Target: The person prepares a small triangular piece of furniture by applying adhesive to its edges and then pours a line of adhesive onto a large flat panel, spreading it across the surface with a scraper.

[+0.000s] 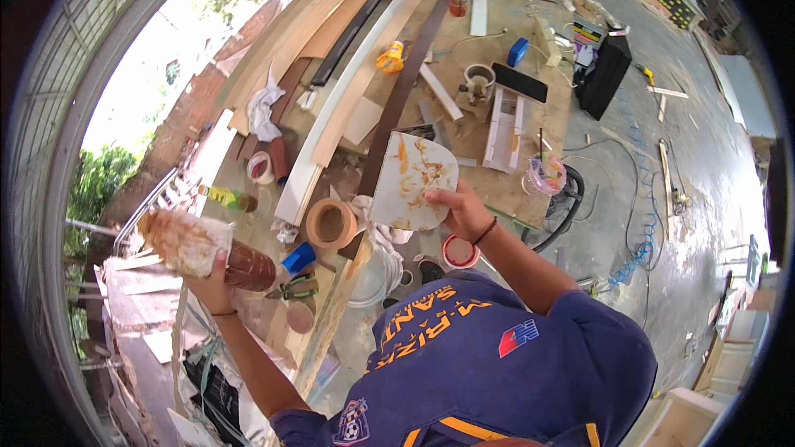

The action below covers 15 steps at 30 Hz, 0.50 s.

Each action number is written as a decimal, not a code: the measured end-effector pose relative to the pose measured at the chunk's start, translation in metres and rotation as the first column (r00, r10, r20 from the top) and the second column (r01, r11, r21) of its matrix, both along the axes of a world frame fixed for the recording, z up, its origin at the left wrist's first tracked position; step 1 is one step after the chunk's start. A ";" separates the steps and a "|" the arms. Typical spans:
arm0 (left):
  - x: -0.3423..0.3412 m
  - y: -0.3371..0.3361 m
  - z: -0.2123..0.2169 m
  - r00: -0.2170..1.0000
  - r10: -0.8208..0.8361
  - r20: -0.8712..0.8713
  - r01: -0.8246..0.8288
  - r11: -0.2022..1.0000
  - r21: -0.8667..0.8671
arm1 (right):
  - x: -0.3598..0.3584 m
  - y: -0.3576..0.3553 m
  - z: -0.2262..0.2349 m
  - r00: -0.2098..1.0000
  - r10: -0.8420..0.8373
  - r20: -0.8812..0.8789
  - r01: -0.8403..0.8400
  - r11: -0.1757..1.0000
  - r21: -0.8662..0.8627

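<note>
My right hand (464, 213) is closed on the edge of a flat white board (406, 186) with a rounded side. Brown smears run across the board's face. At the left, my left hand (209, 288) is closed, its thumb lying over a whitish flat piece (195, 247) stained brown. A reddish-brown cylindrical container (251, 268) lies right beside that hand; whether my fingers touch it I cannot tell. Between the hands are a roll of tan tape (331, 223), a blue object (298, 258) and green-handled pliers (298, 288).
Long boards (364, 58) run along the bench's left side. A green-and-yellow bottle (228, 198) lies near its outer edge. Farther off stand a grey cup-shaped container (479, 83), a pink-rimmed tub (545, 175) and a drink cup (458, 2). A blue coiled hose (636, 257) lies on the floor.
</note>
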State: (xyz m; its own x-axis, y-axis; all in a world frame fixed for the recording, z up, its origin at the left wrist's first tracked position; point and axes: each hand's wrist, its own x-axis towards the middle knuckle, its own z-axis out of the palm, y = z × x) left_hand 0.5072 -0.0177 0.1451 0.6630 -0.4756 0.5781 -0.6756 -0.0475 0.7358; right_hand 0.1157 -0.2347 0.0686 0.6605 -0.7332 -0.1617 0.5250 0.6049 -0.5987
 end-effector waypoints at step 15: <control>-0.089 -0.024 0.104 0.845 -0.456 -0.279 0.418 0.239 0.876 | 0.025 0.025 0.007 0.914 0.406 0.008 -0.406 0.911 0.072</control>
